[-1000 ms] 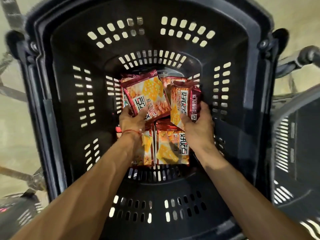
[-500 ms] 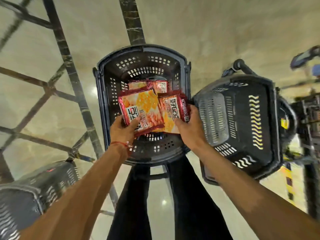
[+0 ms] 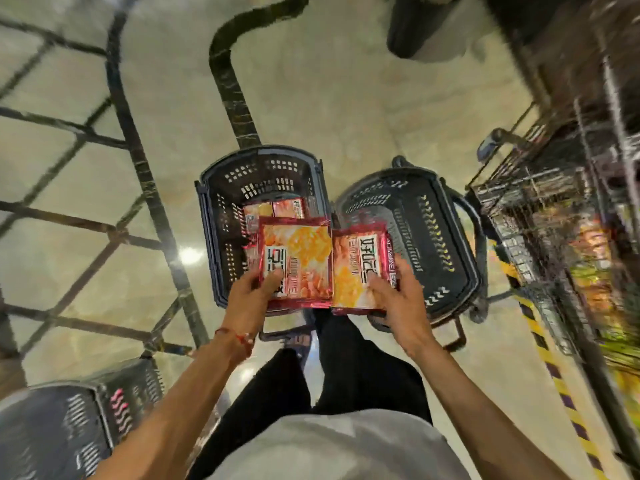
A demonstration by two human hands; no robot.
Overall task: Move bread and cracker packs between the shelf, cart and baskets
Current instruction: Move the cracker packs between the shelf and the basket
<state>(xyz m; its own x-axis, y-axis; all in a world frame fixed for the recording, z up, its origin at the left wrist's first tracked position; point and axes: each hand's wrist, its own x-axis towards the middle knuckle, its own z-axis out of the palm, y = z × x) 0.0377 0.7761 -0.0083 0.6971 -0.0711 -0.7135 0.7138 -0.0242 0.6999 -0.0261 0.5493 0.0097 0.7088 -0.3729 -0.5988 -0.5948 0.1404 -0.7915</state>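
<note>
The left hand gripped a red and orange foil cracker pack by its near corner, thumb on the printed face, while the right hand pinched a second red and orange cracker pack the same way; the two packs were held flat, edge to edge, above the floor. Under the left pack, toward twelve o'clock, stood a dark slotted plastic basket with more red packs lying in its bottom. Just beside it at three o'clock stood a second dark plastic basket, its inside showing no packs. A third dark basket sat at eight o'clock near the frame corner. A blurred metal wire cart stood at three o'clock, its contents too smeared to tell. A red thread bracelet circled the left wrist.
</note>
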